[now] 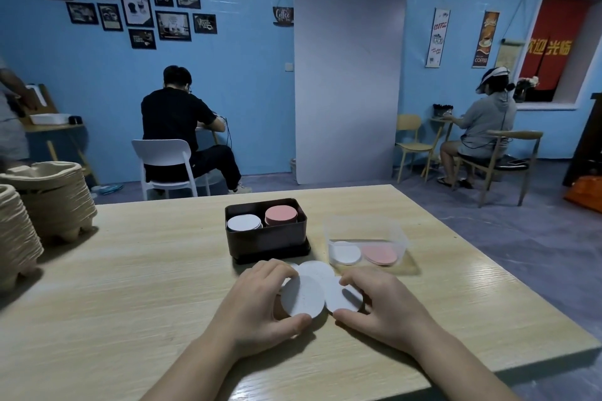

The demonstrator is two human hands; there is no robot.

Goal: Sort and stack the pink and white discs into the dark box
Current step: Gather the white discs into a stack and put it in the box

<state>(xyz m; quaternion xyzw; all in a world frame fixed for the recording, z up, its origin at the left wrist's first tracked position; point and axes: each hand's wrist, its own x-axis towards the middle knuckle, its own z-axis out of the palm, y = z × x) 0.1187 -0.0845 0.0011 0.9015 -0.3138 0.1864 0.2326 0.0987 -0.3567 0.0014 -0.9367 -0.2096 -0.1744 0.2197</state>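
Note:
A loose cluster of white discs lies on the wooden table just in front of the dark box. My left hand curls round the cluster's left side, thumb under the nearest disc. My right hand curls round its right side, fingers on the rightmost white disc. Inside the dark box a stack of white discs stands on the left and a stack of pink discs on the right.
A clear plastic tub to the right of the box holds white discs and pink discs. Stacks of pulp cup trays stand at the table's left edge. Two people sit at tables by the blue wall.

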